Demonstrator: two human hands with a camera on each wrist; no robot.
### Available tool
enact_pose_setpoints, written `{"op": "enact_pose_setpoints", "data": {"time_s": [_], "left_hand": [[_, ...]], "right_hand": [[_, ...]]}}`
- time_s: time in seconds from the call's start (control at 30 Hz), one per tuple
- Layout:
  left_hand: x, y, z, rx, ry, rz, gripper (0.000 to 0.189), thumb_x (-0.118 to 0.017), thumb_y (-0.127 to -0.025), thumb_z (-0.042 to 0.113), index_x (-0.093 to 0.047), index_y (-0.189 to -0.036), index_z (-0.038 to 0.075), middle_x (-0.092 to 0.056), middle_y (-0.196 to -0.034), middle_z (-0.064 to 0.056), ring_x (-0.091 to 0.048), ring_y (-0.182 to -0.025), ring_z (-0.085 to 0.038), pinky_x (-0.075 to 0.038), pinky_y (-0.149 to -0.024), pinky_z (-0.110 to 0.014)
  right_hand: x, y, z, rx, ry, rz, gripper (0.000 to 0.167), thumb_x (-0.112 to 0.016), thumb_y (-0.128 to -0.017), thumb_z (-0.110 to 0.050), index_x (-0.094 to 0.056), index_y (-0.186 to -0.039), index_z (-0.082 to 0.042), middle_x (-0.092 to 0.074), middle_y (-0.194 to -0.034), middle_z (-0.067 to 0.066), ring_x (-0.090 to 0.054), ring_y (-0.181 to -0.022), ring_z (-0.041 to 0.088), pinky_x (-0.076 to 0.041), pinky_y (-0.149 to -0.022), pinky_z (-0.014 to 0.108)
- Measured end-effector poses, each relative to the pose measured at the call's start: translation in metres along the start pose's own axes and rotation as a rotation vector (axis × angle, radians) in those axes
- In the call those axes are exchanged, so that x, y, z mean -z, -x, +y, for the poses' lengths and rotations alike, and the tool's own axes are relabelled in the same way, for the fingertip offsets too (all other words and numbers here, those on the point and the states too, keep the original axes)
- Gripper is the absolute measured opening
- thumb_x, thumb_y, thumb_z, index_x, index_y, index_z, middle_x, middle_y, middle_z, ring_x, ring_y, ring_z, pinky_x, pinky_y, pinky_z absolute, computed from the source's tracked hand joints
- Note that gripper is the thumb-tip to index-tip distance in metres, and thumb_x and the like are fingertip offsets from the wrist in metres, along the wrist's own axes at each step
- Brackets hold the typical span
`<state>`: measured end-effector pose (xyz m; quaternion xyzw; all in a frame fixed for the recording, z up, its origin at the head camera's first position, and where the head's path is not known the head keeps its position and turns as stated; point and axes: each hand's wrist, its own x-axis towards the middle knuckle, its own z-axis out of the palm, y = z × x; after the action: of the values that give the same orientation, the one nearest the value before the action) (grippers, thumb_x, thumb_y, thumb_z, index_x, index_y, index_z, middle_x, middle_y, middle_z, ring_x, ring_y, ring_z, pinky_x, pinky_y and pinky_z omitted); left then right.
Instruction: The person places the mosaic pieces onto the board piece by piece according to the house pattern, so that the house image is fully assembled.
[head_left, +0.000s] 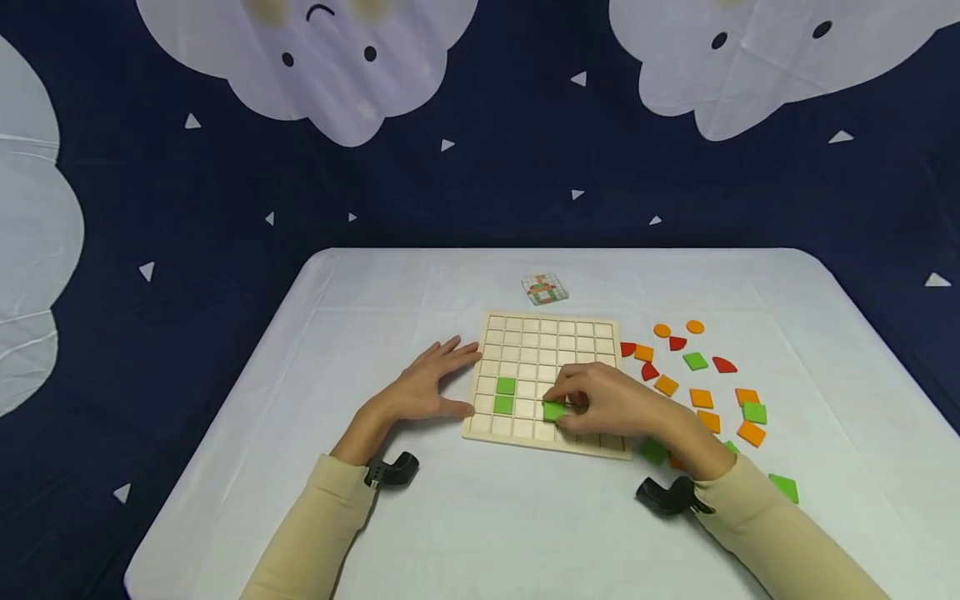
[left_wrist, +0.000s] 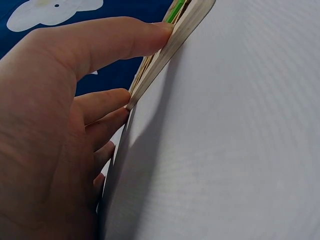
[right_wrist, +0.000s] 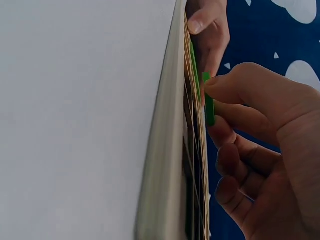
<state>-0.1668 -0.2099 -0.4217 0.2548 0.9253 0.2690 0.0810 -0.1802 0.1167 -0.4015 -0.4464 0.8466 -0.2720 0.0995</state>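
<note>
A wooden grid board (head_left: 532,342) lies on the white table. Two green square tiles (head_left: 505,396) sit in neighbouring cells on its left side. My right hand (head_left: 611,398) pinches another green square tile (head_left: 553,411) between thumb and fingers, just over the lower middle of the board. In the right wrist view that green tile (right_wrist: 209,102) stands slightly apart from the grid surface. Spread fingers of my left hand (head_left: 423,382) touch the board's left edge, and its thumb (left_wrist: 155,37) rests on the rim in the left wrist view.
A small pattern card (head_left: 545,289) lies behind the board. Loose pieces spread to its right: orange squares (head_left: 701,398), orange circles (head_left: 695,327), red quarter-circles (head_left: 724,365) and green squares (head_left: 784,487). My right forearm crosses over some of them. A dark cloth with clouds hangs behind the table.
</note>
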Motion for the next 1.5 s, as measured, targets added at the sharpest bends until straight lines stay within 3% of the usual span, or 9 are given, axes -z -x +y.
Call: {"op": "enact_pose_setpoints", "data": {"time_s": [0.63,1.27,1.5], "left_hand": [[0.001,0.000,0.000,0.010,-0.007,-0.007,0.085,-0.074,-0.076,0.048,-0.040,-0.148,0.020,-0.027,-0.155,0.010,-0.009,-0.145,-0.018,-0.003,-0.117,-0.040],[0.002,0.000,-0.001,-0.011,-0.006,-0.006,0.085,-0.074,-0.076,0.048,-0.040,-0.148,0.018,-0.027,-0.155,0.010,-0.009,-0.145,-0.018,-0.003,-0.117,-0.040],[0.001,-0.001,-0.004,-0.019,-0.019,-0.007,0.086,-0.074,-0.076,0.049,-0.039,-0.148,0.019,-0.026,-0.155,0.009,-0.009,-0.145,-0.017,-0.003,-0.117,-0.039]], "right_hand": [[-0.018,-0.037,-0.024,0.099,0.055,-0.043,0.027,-0.069,-0.080,-0.027,-0.075,-0.106,-0.022,-0.059,-0.082,-0.012,-0.054,-0.067,0.005,-0.045,-0.061,0.023],[-0.018,-0.033,-0.029,0.071,0.098,-0.083,0.030,-0.070,-0.077,-0.028,-0.074,-0.107,-0.027,-0.056,-0.088,-0.018,-0.055,-0.071,0.003,-0.046,-0.061,0.023],[-0.020,-0.034,-0.029,0.105,0.116,-0.042,0.027,-0.069,-0.078,-0.026,-0.075,-0.104,-0.026,-0.058,-0.089,-0.018,-0.055,-0.071,0.003,-0.045,-0.061,0.022]]}}
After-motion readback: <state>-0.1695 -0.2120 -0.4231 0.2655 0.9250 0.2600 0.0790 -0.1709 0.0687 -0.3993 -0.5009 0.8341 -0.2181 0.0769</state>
